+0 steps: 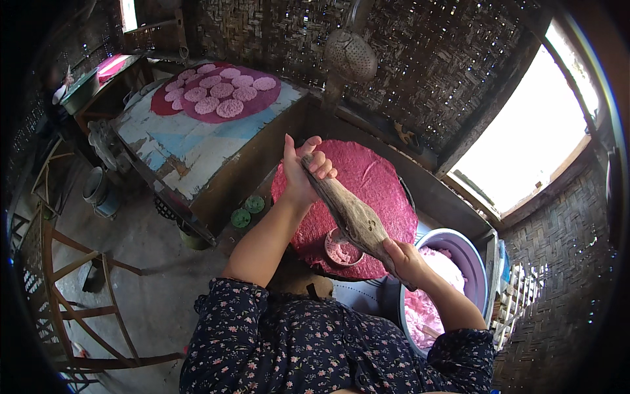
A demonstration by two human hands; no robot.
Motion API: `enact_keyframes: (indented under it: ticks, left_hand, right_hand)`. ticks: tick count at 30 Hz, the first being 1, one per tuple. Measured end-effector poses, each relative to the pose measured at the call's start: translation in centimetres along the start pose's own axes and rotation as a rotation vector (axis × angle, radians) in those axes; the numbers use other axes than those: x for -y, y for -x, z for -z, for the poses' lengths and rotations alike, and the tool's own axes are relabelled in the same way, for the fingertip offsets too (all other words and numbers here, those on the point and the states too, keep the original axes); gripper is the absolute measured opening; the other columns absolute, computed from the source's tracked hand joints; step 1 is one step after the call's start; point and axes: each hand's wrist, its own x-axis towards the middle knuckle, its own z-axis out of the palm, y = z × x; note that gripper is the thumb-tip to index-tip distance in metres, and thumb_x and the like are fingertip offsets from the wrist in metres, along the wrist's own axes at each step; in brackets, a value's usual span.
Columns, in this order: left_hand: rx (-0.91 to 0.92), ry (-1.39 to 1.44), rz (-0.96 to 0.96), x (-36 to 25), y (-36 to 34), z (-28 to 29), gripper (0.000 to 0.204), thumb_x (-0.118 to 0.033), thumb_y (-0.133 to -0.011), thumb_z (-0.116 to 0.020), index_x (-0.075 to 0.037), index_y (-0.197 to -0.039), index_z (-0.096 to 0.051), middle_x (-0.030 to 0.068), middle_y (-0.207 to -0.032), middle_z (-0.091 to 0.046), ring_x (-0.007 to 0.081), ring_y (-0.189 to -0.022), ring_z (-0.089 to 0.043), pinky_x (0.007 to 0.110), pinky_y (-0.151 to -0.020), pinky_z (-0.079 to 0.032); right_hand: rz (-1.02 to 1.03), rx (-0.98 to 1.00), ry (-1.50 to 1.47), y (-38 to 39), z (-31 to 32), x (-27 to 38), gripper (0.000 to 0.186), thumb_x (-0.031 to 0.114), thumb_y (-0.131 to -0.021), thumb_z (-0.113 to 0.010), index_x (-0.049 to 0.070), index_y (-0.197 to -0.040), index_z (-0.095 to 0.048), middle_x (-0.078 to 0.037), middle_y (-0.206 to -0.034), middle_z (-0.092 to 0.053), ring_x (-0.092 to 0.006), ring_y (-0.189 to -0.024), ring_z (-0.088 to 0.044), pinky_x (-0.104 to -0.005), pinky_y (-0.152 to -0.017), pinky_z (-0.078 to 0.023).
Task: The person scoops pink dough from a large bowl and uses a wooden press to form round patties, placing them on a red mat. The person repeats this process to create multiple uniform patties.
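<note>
A long, weathered piece of wood [351, 209] slants across the middle, held at both ends. My left hand [303, 172] is closed around its upper end, with some fingers curled over it. Lower down, my right hand [409, 261] grips the other end. Beneath the wood is a round surface covered with pink-red cloth [367, 164]. On that cloth stands a ring mould [343, 257] filled with pink crumbly stuff, partly overlapped by the wood. A purple-grey tub [478, 262] holding pink and whitish dough-like stuff [421, 308] is beside my right forearm.
Pink round cakes [222, 90] lie on magenta cloth atop a worn table [177, 148] at the far left. Two green round things [241, 218] are on the floor. Wooden chair frames [85, 295] stand left. A perforated skimmer [351, 55] hangs on the woven wall.
</note>
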Motion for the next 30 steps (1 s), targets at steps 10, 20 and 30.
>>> enact_keyframes:
  ticks: [10, 20, 30]
  left_hand:
    - [0.122, -0.002, 0.136, 1.2, -1.1, -0.8, 0.074, -0.071, -0.087, -0.015, -0.013, -0.101, -0.061, 0.0031, -0.059, -0.051, 0.0176, -0.061, -0.052, 0.035, -0.067, -0.043]
    - [-0.242, -1.608, 0.660, 4.1, 4.2, 1.5, 0.068, -0.052, -0.094, -0.026, -0.001, -0.137, -0.036, 0.0145, -0.134, -0.045, 0.0222, -0.124, -0.041, 0.038, -0.104, -0.029]
    - [0.123, -1.591, 0.558, 4.1, 7.6, 1.0, 0.067, -0.063, -0.089, -0.033, -0.004, -0.106, -0.059, 0.0122, -0.093, -0.065, 0.0228, -0.101, -0.051, 0.040, -0.090, -0.038]
  right_hand:
    - [-0.099, 0.020, -0.163, 0.6, 0.8, -1.5, 0.061, 0.051, -0.094, -0.034, -0.003, -0.100, -0.062, -0.017, -0.078, -0.064, -0.0243, -0.076, -0.061, -0.0387, -0.073, -0.046]
    - [-0.050, -0.022, -0.404, 1.2, -0.3, -2.3, 0.059, 0.049, -0.095, -0.038, -0.004, -0.109, -0.060, -0.014, -0.090, -0.064, -0.0211, -0.086, -0.060, -0.0340, -0.081, -0.045]
    - [0.145, -0.110, -0.438, 2.0, -0.5, -3.5, 0.054, 0.045, -0.096, -0.038, -0.003, -0.107, -0.061, -0.011, -0.089, -0.063, -0.0163, -0.086, -0.057, -0.0316, -0.079, -0.045]
